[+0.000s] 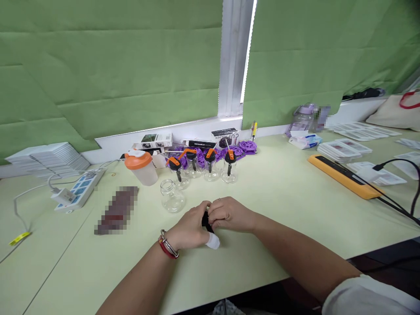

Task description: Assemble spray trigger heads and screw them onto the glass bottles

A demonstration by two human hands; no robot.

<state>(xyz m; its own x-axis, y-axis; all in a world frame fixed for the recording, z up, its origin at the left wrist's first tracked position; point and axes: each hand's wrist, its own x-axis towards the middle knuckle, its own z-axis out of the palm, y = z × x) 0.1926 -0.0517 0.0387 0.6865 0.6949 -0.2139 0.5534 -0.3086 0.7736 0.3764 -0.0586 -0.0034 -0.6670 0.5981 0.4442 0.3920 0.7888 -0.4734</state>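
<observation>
Clock positions were taken from the small black part point(205, 219), with 12 o'clock pointing straight ahead over the table point(278, 197). The left hand point(190, 229), at 8 o'clock, was curved partly closed around the part, its thumb in a white covering point(213, 241) reaching along the near side. The right hand point(231, 214), at 3 o'clock, had its fingers bent and drawn together on the part from the opposite side. The fingers hid most of the part, so its full shape and exact grip points could not be told. It was judged light and rigid, probably smooth plastic, with little risk of breakage; the outer edge was the suitable holding surface, steadied by the left hand while the right fingertips pinched. At 10 o'clock, just beyond the left hand, stood an open clear jar point(173, 200); its transparent wall was judged slippery and possibly fragile, best gripped around the body. Farther off, between 11 and 1 o'clock, stood four jars with black-and-orange tops point(210, 168). Behind these lay purple openwork pieces point(248, 147), with a printed box point(226, 136) at the rear.
</observation>
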